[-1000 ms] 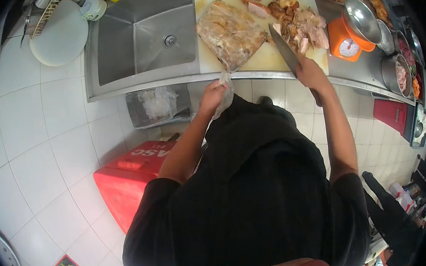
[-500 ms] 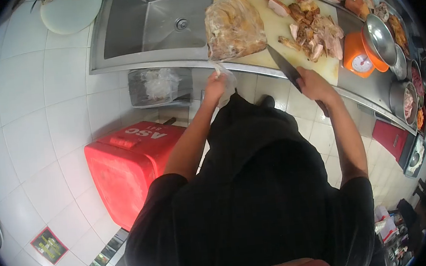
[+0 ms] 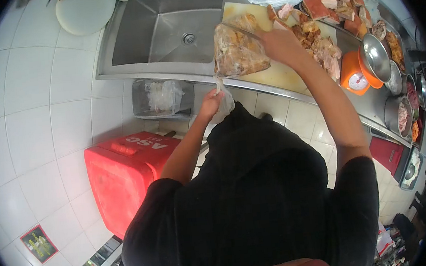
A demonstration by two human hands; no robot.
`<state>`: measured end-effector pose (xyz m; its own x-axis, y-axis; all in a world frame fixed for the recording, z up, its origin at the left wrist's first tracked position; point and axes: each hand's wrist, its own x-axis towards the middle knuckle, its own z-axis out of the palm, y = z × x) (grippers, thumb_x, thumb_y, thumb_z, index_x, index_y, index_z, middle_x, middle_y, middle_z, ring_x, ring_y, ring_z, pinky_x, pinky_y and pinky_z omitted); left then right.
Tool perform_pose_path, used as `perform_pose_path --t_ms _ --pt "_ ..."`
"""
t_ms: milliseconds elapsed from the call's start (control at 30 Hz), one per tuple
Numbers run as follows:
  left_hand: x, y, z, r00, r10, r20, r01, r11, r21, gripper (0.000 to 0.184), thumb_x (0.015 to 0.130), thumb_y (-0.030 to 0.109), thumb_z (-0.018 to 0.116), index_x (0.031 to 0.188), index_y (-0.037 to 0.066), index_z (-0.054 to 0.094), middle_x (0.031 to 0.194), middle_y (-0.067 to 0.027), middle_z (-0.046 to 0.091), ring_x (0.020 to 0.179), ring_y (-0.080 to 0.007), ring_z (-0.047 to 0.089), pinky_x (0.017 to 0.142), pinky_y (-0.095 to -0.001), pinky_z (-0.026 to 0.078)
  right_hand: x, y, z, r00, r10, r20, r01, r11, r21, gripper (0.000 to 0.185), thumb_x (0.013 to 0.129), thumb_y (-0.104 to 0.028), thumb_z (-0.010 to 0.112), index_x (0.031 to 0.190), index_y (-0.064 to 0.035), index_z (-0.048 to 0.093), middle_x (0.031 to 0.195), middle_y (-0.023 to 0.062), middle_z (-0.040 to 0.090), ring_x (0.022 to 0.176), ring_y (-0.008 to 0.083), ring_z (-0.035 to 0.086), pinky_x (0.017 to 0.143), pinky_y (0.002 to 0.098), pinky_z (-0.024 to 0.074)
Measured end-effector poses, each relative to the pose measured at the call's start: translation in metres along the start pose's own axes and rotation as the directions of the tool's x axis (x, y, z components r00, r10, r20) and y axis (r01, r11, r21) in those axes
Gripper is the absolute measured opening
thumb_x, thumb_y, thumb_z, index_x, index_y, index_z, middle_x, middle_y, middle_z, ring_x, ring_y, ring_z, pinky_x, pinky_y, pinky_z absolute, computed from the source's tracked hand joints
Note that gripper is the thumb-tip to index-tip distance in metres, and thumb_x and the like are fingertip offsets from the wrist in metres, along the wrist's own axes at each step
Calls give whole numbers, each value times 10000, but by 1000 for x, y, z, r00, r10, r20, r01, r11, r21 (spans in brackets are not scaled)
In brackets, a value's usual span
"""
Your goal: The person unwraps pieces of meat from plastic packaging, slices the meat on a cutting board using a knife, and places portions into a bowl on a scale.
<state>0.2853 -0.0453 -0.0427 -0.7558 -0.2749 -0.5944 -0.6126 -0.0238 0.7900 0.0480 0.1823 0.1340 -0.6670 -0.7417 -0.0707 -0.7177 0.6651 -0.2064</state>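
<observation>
A large piece of meat in a clear plastic bag [image 3: 239, 52] lies on the left part of the pale cutting board [image 3: 289, 78], beside the sink. My left hand [image 3: 211, 102] grips the bag's twisted end below the counter edge. Over the upper right of the bagged meat, my right hand [image 3: 281, 46] is closed on a knife [image 3: 239, 29], whose blade points left across the bag; whether it touches the plastic is unclear. Cut meat pieces [image 3: 325, 52] lie on the board to the right, partly behind my right forearm.
The steel sink [image 3: 173, 25] is at the left. An orange scale [image 3: 352, 75] with a metal bowl [image 3: 374, 58] stands right of the board. More meat chunks [image 3: 316, 7] lie behind. Below the counter are a bin with plastic [image 3: 161, 97] and a red box [image 3: 120, 171].
My right hand has moved left with the knife, from the board's front edge to over the bagged meat. My left hand still holds the bag's end. The camera view has shifted.
</observation>
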Motion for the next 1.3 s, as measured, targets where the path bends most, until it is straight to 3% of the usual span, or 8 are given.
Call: perform_pose_path --t_ms 167,267,467,600,667,1000,1200,1300 --pt "3 4 -5 998 33 45 -29 996 -82 247 1003 220 608 1138 34 700 947 -21 690 831 -120 613 757 -302 506 89 -39 -20 970 -158 183 172 983 -64 292 913 -156 535 1143 -46 678 963 219 727 899 401 715 785 520 552" --pt "-2 13 -6 998 47 29 -44 996 -76 248 1005 203 603 1139 16 696 984 -26 695 901 -127 619 848 -304 501 141 -71 -11 886 -30 462 13 999 40 300 906 -127 535 1142 -29 692 996 217 726 944 396 714 809 503 556" --pt "-2 35 -16 996 66 67 -57 990 -128 244 1013 180 591 1148 6 695 1002 -16 701 924 -120 615 872 -298 496 174 -68 16 943 -91 319 132 985 -109 273 865 -114 567 1043 11 733 1034 234 731 974 409 717 836 478 568" --pt "25 14 -20 972 234 30 -213 924 -317 266 1008 261 613 1158 67 715 838 23 658 677 -85 562 603 -273 455 179 -67 3 934 -32 355 94 983 -159 260 843 -113 578 972 43 741 1022 266 725 964 416 721 818 483 575" --pt "34 18 -32 981 187 57 -171 963 -208 256 1004 212 601 1157 40 712 931 1 687 809 -94 594 740 -288 486 180 -42 9 957 -62 283 112 980 -165 259 839 -113 580 957 57 737 1008 277 721 956 418 723 807 490 577" --pt "6 44 -82 991 -45 123 46 999 -6 240 992 261 652 1111 62 711 786 41 623 610 -51 505 513 -244 374 146 54 21 948 259 184 -264 965 -2 308 929 -162 497 1115 32 650 1007 255 730 864 428 722 731 509 580" --pt "-34 89 -109 967 58 247 46 917 -396 143 978 237 661 1043 114 693 736 70 552 534 -31 409 461 -226 284 119 44 20 942 322 95 -319 947 -49 342 944 -168 498 1221 -20 635 1117 265 703 994 443 698 877 537 545" --pt "-54 138 -102 975 144 167 -42 864 -502 134 977 207 658 1060 107 688 754 56 584 559 -26 449 458 -212 299 77 59 38 940 281 -194 -270 959 79 515 928 -266 568 1386 -32 540 1150 266 705 1072 424 692 951 526 522"
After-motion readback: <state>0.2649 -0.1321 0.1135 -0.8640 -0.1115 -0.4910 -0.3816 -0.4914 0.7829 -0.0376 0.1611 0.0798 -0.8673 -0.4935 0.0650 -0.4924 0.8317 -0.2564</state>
